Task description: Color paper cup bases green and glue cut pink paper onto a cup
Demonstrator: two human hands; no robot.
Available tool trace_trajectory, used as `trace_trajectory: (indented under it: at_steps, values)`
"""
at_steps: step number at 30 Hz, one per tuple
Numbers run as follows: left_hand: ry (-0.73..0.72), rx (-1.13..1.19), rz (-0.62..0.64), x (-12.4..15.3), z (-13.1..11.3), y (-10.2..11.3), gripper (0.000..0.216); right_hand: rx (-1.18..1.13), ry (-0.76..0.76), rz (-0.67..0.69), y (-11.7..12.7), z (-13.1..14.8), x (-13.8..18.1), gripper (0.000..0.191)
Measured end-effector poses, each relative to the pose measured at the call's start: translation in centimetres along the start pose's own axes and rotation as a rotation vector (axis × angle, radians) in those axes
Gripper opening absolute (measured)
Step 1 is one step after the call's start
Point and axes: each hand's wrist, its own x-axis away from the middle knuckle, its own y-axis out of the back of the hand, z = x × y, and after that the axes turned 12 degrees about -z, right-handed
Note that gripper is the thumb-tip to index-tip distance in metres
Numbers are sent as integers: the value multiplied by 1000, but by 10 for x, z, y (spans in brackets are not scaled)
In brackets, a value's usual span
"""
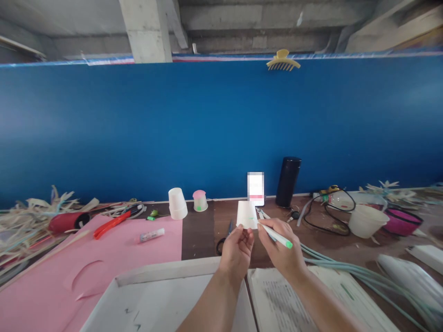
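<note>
My left hand (237,251) grips a white paper cup (245,213) by its lower edge, with the cup's wide end down. A small green mark shows on the cup's side. In my right hand (282,244) is a white marker (276,233) with a green end, held like a pen. Its tip is at the cup's right side; whether it touches cannot be made out. Behind the cup a phone (256,189) with a lit screen leans on the blue wall. Scissors (221,244) lie partly hidden by my left hand.
White upside-down cups (177,205) and a pink-topped cup (200,202) stand at the back left. Pink paper (114,258) bears a glue stick (152,235) and a red-handled cutter (112,223). A white tray (166,267) lies in front; a black cylinder (288,182) stands behind.
</note>
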Motion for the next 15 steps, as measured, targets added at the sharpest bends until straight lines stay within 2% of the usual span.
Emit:
trace_trajectory:
  at_steps: [15]
  values:
    - [-4, 46, -28, -2, -1, 1, 9, 34, 2, 27, 0, 4, 2, 10]
